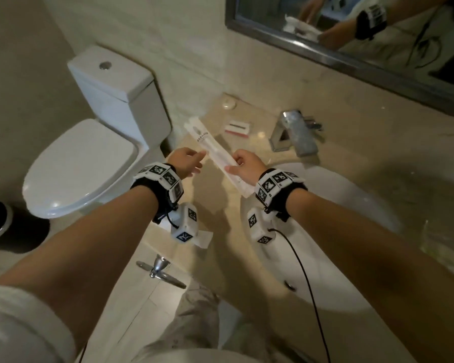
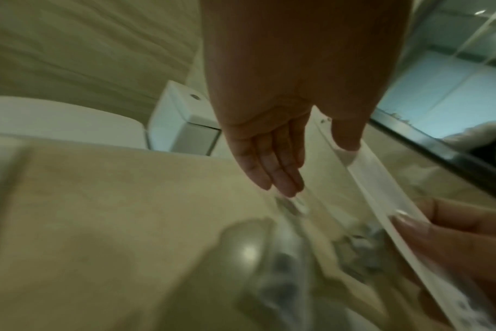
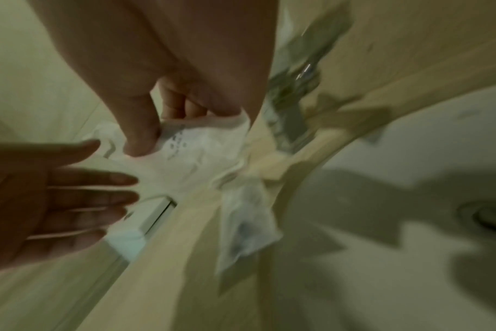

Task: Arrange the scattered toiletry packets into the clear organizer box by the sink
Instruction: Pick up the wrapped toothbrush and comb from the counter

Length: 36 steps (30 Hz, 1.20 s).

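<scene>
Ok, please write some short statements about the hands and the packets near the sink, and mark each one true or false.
1. The right hand pinches the long white packet. True.
2. The left hand grips the faucet. False: its fingers are straight, at the packet's edge.
3. A small red and white packet lies on the counter left of the faucet. True.
4. The toilet lid is up. False: it is down.
5. The long packet lies in the sink. False: it is held above the counter.

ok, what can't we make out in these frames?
- Clear organizer box: not identifiable in any view.
- Long packet: print too small, head view; the right hand covers its lower part.
- Packet at the counter edge: left wrist camera hides most, head view.
- Faucet: motion-blurred, left wrist view.
</scene>
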### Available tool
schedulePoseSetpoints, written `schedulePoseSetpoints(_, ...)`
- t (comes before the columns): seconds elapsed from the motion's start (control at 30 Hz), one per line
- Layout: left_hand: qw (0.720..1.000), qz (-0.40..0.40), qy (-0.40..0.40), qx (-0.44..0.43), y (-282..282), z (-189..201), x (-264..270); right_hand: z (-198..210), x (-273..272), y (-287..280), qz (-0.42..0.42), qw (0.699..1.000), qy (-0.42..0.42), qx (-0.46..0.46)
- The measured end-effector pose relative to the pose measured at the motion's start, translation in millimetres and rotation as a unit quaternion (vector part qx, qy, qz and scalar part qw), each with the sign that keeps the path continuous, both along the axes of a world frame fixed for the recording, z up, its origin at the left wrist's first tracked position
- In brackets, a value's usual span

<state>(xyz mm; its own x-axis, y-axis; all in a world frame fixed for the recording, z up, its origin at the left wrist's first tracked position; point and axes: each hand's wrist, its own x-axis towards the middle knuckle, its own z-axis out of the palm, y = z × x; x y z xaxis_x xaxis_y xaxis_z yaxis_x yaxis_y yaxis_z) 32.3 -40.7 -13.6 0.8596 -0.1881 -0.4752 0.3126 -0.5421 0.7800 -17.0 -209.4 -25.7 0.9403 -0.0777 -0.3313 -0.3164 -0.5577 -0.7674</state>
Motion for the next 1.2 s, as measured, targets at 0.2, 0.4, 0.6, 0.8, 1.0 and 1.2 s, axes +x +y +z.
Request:
schedulePoseSetpoints(0.2,0.985,-0.104,-0.012,-0.136,-106,39,-23,35,-47,-74,-0.118,0.990,-0.066,0.047)
schedulePoseSetpoints(0.4,0.954,-0.154,0.016,-0.255,-207,61,-75,50,-124,-145,-0.229,0.965,-0.091,0.092)
schedulePoseSetpoints(0.6,0.936,-0.235,-0.020,-0.263,-288,62,-140,56,-213,-206,-0.326,0.931,-0.113,0.119)
schedulePoseSetpoints(0.8,0.902,-0.387,-0.026,-0.188,-331,56,-202,64,-292,-250,-0.501,0.841,-0.171,0.111)
schedulePoseSetpoints(1.0,0.846,-0.526,-0.033,-0.073,-362,45,-253,60,-352,-287,-0.575,0.781,-0.172,0.172)
schedulePoseSetpoints(1.2,0.801,-0.598,-0.008,0.024,-391,31,-281,36,-394,-314,-0.625,0.748,-0.106,0.197)
